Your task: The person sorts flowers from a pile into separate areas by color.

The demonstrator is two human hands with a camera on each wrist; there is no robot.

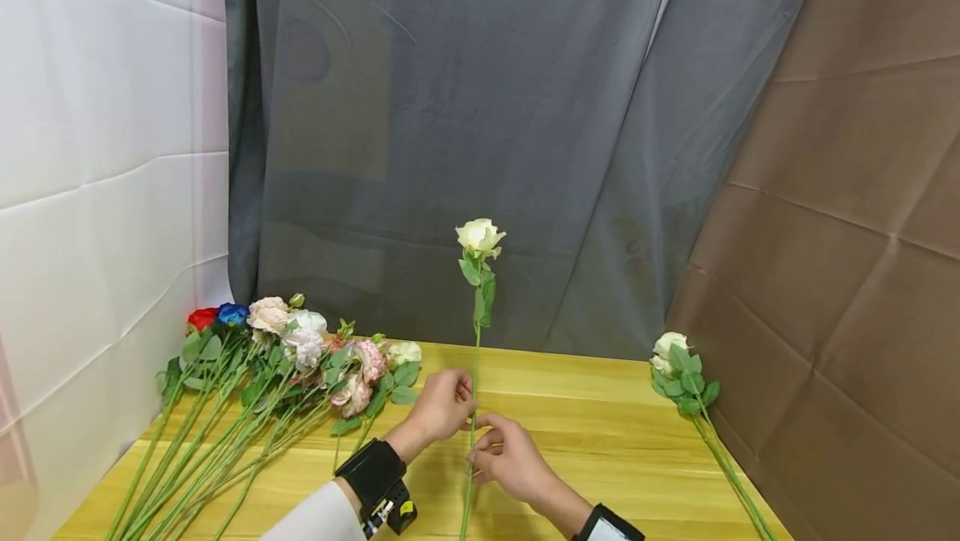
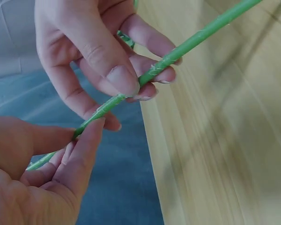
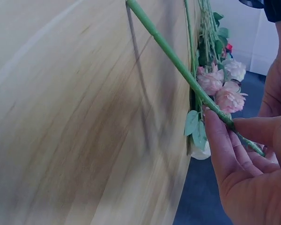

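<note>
Ruffle-petalled cream rose (image 1: 480, 237), slender green stem (image 2: 201, 37): upright over woodgrain desk (image 1: 592, 408); left grip (image 1: 442, 403) and right grip (image 1: 513, 455) pinching stem. Leafy, multicoloured blooms (image 1: 367, 360) at its nine o'clock; pale roses (image 1: 670, 344), three o'clock.

Creamy-white rose (image 1: 480, 237), green stem (image 1: 477, 349), 1 red bloom (image 1: 202, 318), 1 blue bloom (image 1: 232, 313), yellow wood-grained table (image 1: 592, 408)

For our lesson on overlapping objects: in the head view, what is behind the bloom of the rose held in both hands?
The grey curtain shows all around the cream rose bloom. The patch directly behind it is covered and cannot be seen.
</note>
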